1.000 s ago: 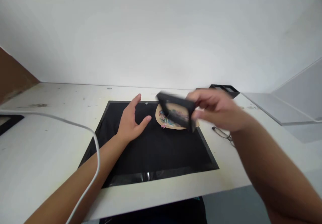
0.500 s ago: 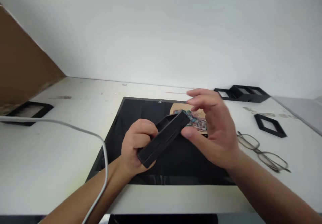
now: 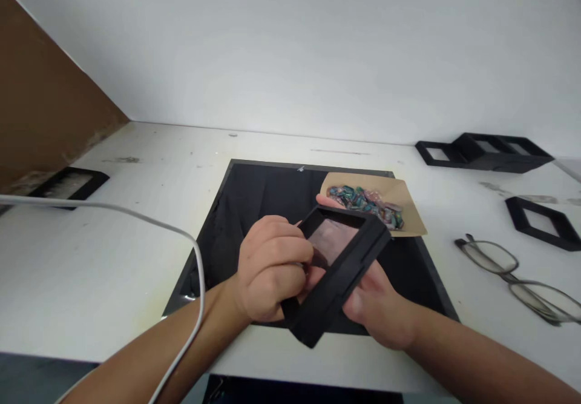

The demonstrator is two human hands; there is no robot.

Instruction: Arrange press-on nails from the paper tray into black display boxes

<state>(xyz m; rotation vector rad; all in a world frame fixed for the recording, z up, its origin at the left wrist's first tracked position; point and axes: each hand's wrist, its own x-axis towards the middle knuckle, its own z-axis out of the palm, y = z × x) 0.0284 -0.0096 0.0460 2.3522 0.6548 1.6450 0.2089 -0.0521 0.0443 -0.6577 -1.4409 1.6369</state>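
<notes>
A black frame [image 3: 347,277] with a clear film window [image 3: 333,239] is held tilted above the black mat. My left hand [image 3: 275,271] is closed at its left edge, with curled fingers reaching into the window opening. From below and to the right, my right hand [image 3: 381,310] grips the frame, its thumb against the near side wall and its other fingers mostly hidden underneath. Just beyond the frame, a tan paper tray [image 3: 412,219] holds several small shiny multicoloured pieces [image 3: 356,198], too small to name.
The black mat [image 3: 267,189] lies on a white table. To the right are eyeglasses [image 3: 503,268], a loose black frame [image 3: 542,222] and joined black frames [image 3: 490,152]. Another frame [image 3: 75,186] lies left by a brown board [image 3: 40,95]. A white cable [image 3: 197,258] crosses my left forearm.
My right hand, open and apart from the frame before, has come down and grips it from underneath. The frame has turned so its window faces me. The view has shifted left.
</notes>
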